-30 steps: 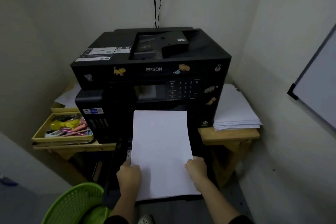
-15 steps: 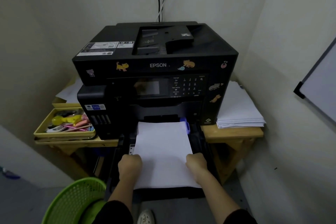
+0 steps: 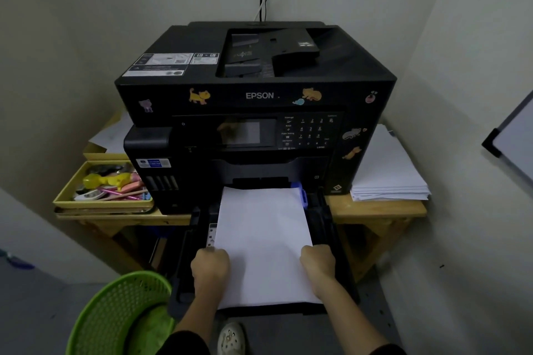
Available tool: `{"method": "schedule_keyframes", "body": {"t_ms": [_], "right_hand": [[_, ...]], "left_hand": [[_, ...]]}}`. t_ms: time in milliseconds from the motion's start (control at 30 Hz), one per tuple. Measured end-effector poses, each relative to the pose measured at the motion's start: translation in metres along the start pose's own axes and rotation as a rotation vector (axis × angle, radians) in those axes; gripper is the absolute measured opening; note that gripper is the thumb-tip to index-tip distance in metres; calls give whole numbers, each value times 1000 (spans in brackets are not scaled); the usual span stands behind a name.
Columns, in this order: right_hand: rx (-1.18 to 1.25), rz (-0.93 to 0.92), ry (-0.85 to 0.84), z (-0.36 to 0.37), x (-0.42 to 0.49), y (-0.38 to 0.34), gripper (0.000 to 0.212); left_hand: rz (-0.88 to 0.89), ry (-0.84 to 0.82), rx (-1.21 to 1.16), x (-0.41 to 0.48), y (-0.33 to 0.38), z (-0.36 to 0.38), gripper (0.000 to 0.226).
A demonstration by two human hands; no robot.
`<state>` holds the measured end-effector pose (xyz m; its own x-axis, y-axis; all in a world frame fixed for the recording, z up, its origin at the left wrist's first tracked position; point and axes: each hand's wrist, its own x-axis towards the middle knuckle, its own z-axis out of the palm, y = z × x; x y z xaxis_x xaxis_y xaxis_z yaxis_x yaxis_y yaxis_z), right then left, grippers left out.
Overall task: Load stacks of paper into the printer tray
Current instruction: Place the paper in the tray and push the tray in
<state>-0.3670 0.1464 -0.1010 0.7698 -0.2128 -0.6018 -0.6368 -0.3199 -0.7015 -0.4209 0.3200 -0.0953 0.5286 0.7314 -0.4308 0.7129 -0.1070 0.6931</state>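
A black Epson printer (image 3: 253,95) with animal stickers stands on a wooden table. Its black paper tray (image 3: 331,228) is pulled out toward me at the bottom front. A white stack of paper (image 3: 264,239) lies in the tray, its far edge at the printer's slot beside a blue guide (image 3: 302,196). My left hand (image 3: 209,269) grips the stack's left edge near the front. On the opposite edge my right hand (image 3: 317,264) holds the stack. Both sets of fingers curl under the sheets and are hidden.
Another pile of white paper (image 3: 386,173) lies on the wooden table (image 3: 375,209) right of the printer. A yellow box of stationery (image 3: 103,184) sits to the left. A green mesh basket (image 3: 121,314) stands on the floor at lower left. Walls close in on both sides.
The stack has come down from in front of the printer's panel into the pulled-out tray and slid toward the slot. Both hands stayed on its edges.
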Motion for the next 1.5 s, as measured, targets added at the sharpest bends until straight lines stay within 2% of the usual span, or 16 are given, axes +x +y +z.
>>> {"method": "schedule_keyframes", "body": {"t_ms": [67,200,433,633,767,833,900,967,1100,1200,1300,1500], "right_hand": [[5,-13,16,1,4,2,25],[6,-6,14,5,11,4,26],[0,-13,0,12,25,-4,22],[31,-4,-2,15,40,-22,29],[57,-35,-32,17,49,-32,35],[54,-44,-35,19,53,-34,32],[37,-53,-51,19,53,-33,22],[19,-68,-73,21,52,-29,20],[-109,-121,-36,24,48,-24,32],[-385,-175,45,25,45,-30,31],[-579,-162,124,26,40,-37,33],[-502,-176,30,27,37,-34,51]], "left_hand": [[16,11,-21,1,-4,3,20],[-4,6,-58,7,-6,8,27],[-16,-17,-92,27,2,11,20],[-17,-73,-35,53,15,16,16],[32,-102,55,69,24,19,33],[64,-102,119,73,28,20,29],[82,-114,172,75,29,20,12],[82,-137,149,75,24,22,22],[80,-180,242,67,17,23,34],[108,-150,424,64,24,22,38],[55,-151,552,61,29,22,54],[76,-218,459,62,24,21,52]]}}
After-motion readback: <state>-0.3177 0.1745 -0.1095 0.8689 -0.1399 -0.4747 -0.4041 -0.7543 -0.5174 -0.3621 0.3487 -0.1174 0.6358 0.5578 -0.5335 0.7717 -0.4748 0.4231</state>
